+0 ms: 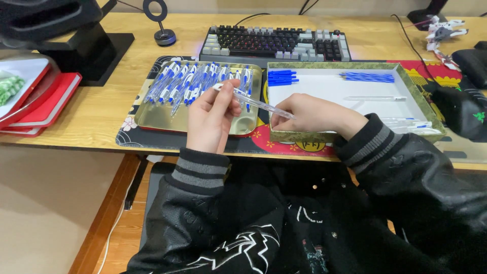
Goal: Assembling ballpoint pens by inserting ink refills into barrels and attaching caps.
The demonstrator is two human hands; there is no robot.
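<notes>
I see both hands gripping one clear plastic pen barrel (256, 103): left hand (210, 119) pinches its upper-left end, right hand (309, 114) its lower-right tip. Its long axis slants between the gold metal tray (152, 119) of blue-and-white pens and the white-lined cardboard box (324, 89).

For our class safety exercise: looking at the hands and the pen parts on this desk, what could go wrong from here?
1. The clear plastic pen barrel, gripped by left hand and right hand, might flex or snap if twisted hard.
2. The right sleeve lies on the shallow white-lined box, which could tip.
3. Blue-and-white pens heaped in the gold metal tray might roll off.
</notes>
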